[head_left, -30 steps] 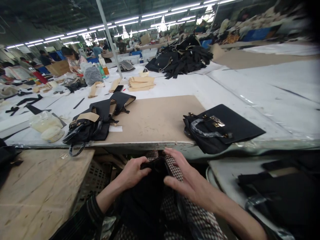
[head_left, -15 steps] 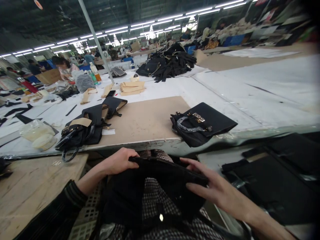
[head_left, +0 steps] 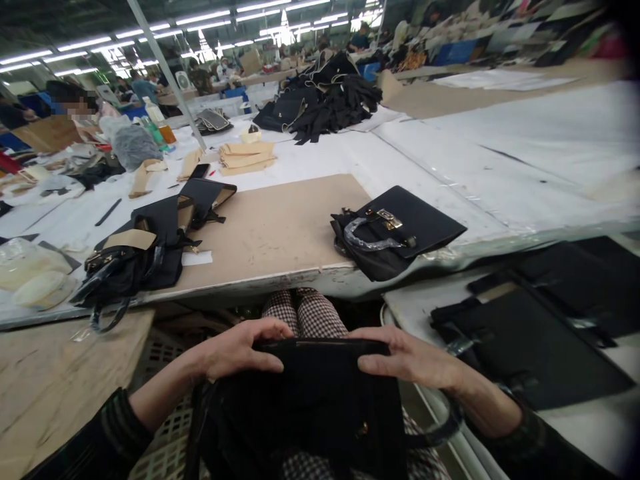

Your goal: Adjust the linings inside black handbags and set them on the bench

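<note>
A black bag (head_left: 320,393) lies across my lap, its upper edge toward the table. My left hand (head_left: 240,350) grips the bag's upper left edge, thumb on the near side and fingers behind. At the upper right edge my right hand (head_left: 405,357) pinches it in the same way. A wrapped handle (head_left: 440,427) loops out at the bag's right side. Beyond my hands, another black handbag (head_left: 400,230) with gold hardware and a plastic-wrapped handle rests on the table's front edge.
Black bags (head_left: 150,247) lie on the table at the left, near plastic-wrapped tubs (head_left: 40,287). Flat black bags (head_left: 535,333) cover a lower surface at right. A black pile (head_left: 325,97) and tan pieces (head_left: 247,157) sit farther back, near a pole (head_left: 167,73).
My hands have drawn closer together along the bag's edge. The bag's front now hangs flatter, covering the gap where checkered cloth showed. The camera view has shifted.
</note>
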Tool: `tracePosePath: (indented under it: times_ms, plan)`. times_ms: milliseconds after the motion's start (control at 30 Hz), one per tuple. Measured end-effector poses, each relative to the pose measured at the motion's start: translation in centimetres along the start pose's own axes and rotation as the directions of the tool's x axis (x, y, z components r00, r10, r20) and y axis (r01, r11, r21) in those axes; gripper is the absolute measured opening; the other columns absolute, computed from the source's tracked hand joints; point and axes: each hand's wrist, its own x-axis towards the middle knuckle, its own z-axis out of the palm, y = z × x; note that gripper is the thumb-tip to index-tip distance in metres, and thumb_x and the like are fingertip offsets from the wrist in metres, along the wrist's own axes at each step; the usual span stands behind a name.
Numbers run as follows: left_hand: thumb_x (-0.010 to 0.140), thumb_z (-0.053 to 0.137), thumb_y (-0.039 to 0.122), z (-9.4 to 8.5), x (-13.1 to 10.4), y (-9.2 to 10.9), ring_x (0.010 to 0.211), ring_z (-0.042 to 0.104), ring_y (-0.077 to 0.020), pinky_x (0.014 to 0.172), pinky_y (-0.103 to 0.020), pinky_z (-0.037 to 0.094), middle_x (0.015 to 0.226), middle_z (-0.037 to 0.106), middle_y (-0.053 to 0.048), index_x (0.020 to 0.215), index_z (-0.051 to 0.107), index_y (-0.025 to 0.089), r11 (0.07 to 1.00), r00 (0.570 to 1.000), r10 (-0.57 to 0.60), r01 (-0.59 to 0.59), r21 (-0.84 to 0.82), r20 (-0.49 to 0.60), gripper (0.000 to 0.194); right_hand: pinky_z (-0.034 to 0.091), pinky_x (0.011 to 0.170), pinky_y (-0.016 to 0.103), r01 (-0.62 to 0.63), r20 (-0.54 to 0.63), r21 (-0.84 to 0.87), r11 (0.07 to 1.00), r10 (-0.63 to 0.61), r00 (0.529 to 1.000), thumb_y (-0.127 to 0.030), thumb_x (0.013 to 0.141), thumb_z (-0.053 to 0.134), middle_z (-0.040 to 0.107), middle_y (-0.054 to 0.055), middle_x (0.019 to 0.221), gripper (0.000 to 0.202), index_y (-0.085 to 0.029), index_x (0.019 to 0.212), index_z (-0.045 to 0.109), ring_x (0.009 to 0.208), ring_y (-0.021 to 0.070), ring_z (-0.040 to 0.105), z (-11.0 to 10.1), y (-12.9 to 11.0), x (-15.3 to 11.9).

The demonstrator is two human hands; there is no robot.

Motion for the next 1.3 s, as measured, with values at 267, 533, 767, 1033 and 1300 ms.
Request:
tracePosePath:
  times_ms: [267, 533, 767, 1033, 1300]
  plan:
    - [0.082, 0.069, 0.031, 0.1, 0.6, -0.1, 0.077, 0.051, -0.0125, 0.069, -0.022, 0.04, 0.083, 0.059, 0.004, 0.093, 0.057, 0.02, 0.996, 0.995, 0.015, -0.006, 0.088, -0.104, 0.02, 0.049, 0.068, 0.023, -0.026, -0.038, 0.015, 1.0, 0.027, 0.999, -0.045, 0.086, 0.068, 0.071, 0.004, 0.092, 0.039, -0.014, 0.11, 0.07, 0.078, 0.016, 0.064, 0.5, -1.2, -0.2]
    - [0.083, 0.069, 0.036, 0.2, 0.7, 0.2, 0.077, 0.054, -0.0136, 0.069, -0.022, 0.039, 0.082, 0.063, 0.004, 0.087, 0.066, 0.02, 0.964, 0.991, 0.018, 0.018, 0.264, -0.133, 0.017, 0.048, 0.069, 0.024, -0.04, -0.073, 0.027, 0.999, 0.042, 0.996, -0.042, 0.087, 0.068, 0.07, 0.004, 0.094, 0.033, -0.013, 0.103, 0.07, 0.08, 0.0164, 0.062, 1.1, -1.1, -0.8]
    - [0.082, 0.067, 0.037, 0.6, 0.9, 0.5, 0.089, 0.06, -0.0185, 0.08, -0.025, 0.042, 0.097, 0.069, -0.001, 0.076, 0.065, 0.018, 0.98, 0.978, 0.008, 0.034, 0.198, -0.208, 0.021, 0.044, 0.065, 0.023, -0.008, -0.127, -0.032, 0.999, 0.004, 0.992, -0.046, 0.09, 0.063, 0.068, 0.003, 0.089, 0.033, -0.014, 0.095, 0.069, 0.077, 0.0159, 0.059, 1.7, -0.9, -1.4]
    - [0.077, 0.068, 0.041, 1.1, 1.5, -0.1, 0.075, 0.058, -0.0173, 0.065, -0.024, 0.041, 0.083, 0.068, -0.001, 0.073, 0.063, 0.017, 0.973, 0.953, -0.059, 0.122, 0.196, -0.298, 0.025, 0.037, 0.059, 0.023, -0.034, -0.179, -0.067, 0.997, 0.022, 0.984, -0.052, 0.091, 0.059, 0.062, 0.001, 0.078, 0.038, -0.015, 0.088, 0.068, 0.067, 0.0137, 0.05, 2.2, -0.6, -1.4]
    - [0.076, 0.068, 0.04, 1.4, 1.9, -0.1, 0.062, 0.049, -0.0132, 0.055, -0.023, 0.035, 0.067, 0.058, 0.003, 0.071, 0.061, 0.017, 0.968, 0.94, -0.068, 0.144, 0.208, -0.333, 0.025, 0.036, 0.06, 0.024, 0.027, -0.231, -0.3, 0.954, -0.1, 0.968, -0.05, 0.093, 0.055, 0.057, 0.0, 0.073, 0.04, -0.015, 0.079, 0.068, 0.069, 0.0141, 0.047, 2.3, -1.8, -1.4]
